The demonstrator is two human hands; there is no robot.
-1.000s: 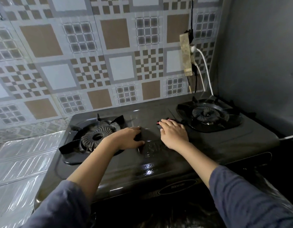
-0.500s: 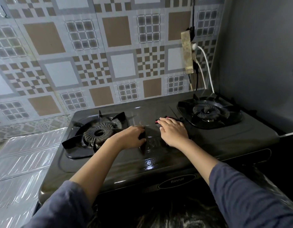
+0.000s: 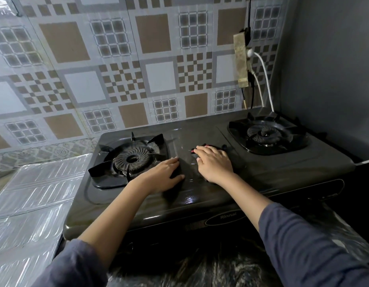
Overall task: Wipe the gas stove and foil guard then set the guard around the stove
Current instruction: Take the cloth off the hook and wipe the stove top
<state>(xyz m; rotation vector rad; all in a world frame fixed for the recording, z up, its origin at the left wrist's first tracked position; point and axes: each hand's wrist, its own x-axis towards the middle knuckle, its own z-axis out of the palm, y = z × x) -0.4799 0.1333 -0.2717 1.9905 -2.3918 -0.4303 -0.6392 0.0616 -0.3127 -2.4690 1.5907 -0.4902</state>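
Observation:
The black two-burner gas stove (image 3: 282, 172) fills the middle of the view. A dark cloth (image 3: 188, 169) with a red edge lies on its top between the burners. My left hand (image 3: 165, 177) presses on the cloth's left part, thumb and fingers closed around a fold. My right hand (image 3: 214, 162) lies on its right part, and the red trim shows beyond the fingertips. The silver foil guard (image 3: 34, 193) lies flat on the counter left of the stove.
The left burner (image 3: 134, 160) sits just behind my left hand, the right burner (image 3: 264, 133) at the back right. A power strip (image 3: 240, 61) with a white cable (image 3: 266, 83) hangs on the tiled wall. A grey wall (image 3: 334, 79) closes the right side.
Both hands stay on the cloth at the stove's middle with only a small shift. The view has moved slightly.

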